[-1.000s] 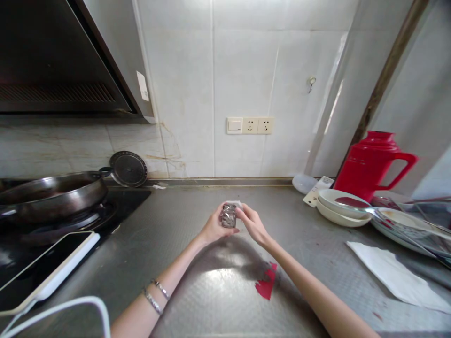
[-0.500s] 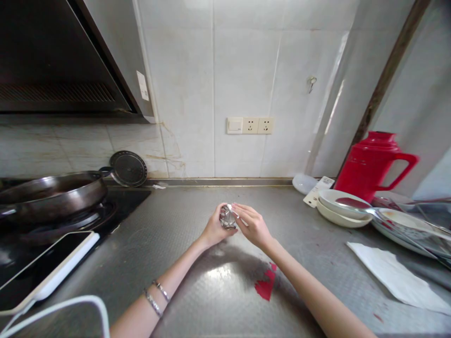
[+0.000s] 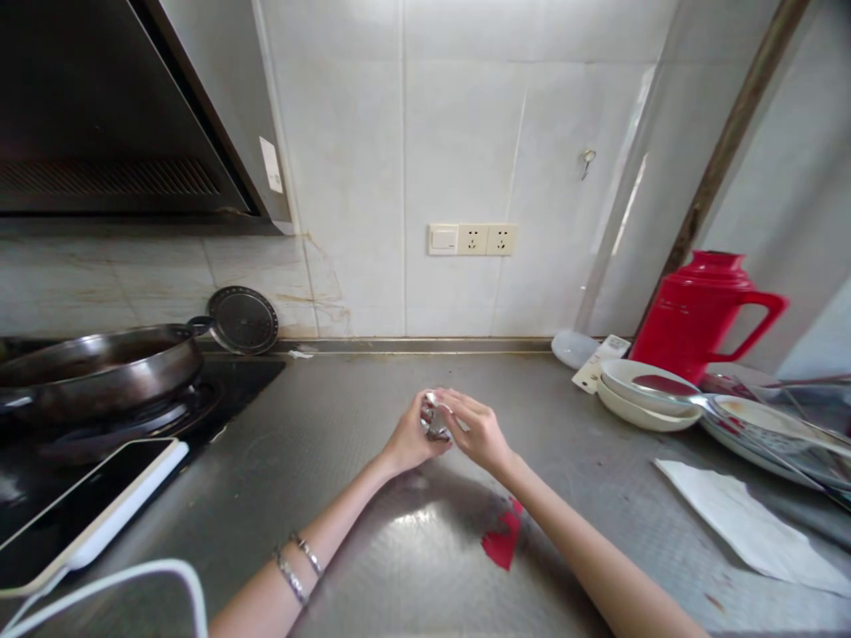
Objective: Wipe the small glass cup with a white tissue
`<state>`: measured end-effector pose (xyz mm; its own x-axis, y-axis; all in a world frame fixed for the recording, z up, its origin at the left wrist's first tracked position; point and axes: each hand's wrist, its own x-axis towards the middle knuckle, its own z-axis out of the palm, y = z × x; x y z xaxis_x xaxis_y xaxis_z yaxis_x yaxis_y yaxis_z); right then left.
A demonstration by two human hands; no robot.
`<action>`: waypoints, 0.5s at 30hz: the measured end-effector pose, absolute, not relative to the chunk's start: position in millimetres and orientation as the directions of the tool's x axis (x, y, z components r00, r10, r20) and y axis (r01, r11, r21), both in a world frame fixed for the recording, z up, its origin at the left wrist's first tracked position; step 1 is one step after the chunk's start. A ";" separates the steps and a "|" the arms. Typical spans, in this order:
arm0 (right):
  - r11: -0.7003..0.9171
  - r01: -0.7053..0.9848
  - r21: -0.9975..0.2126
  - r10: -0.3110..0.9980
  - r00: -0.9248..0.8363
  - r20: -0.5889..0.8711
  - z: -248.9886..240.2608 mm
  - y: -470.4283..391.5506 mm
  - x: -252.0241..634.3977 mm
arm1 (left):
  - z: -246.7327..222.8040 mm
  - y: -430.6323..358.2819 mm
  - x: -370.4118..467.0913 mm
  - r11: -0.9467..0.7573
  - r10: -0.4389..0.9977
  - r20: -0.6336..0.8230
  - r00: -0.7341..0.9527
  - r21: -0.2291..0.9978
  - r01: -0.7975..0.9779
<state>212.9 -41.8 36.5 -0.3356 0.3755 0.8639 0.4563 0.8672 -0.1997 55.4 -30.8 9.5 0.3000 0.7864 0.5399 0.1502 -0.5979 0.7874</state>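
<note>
A small silvery, crinkled foil-like object [image 3: 435, 422] is held above the metal counter at the centre. My left hand [image 3: 410, 437] wraps round its left side, with the thumb beneath. From the right, my right hand [image 3: 480, 431] has its fingers bent over the top and right side of the object, covering part of it. What lies inside the foil cannot be made out. Torn red scraps [image 3: 500, 539] lie on the counter below my right forearm.
At the left are a pan [image 3: 99, 368] on the stove and a phone [image 3: 86, 514] with a white cable [image 3: 152, 564]. To the right stand a red flask [image 3: 695, 315], stacked bowls [image 3: 642, 412], plates [image 3: 764, 465] and a white napkin [image 3: 745, 523].
Both hands and the silvery object have shifted slightly right and down. My right fingers now cover more of the object's right side.
</note>
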 end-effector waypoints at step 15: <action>0.894 0.448 -0.030 0.256 -0.455 0.853 42.3 -42.3 218.8 | 17.1 -35.5 57.3 -0.565 0.807 0.518 0.283 0.817 0.118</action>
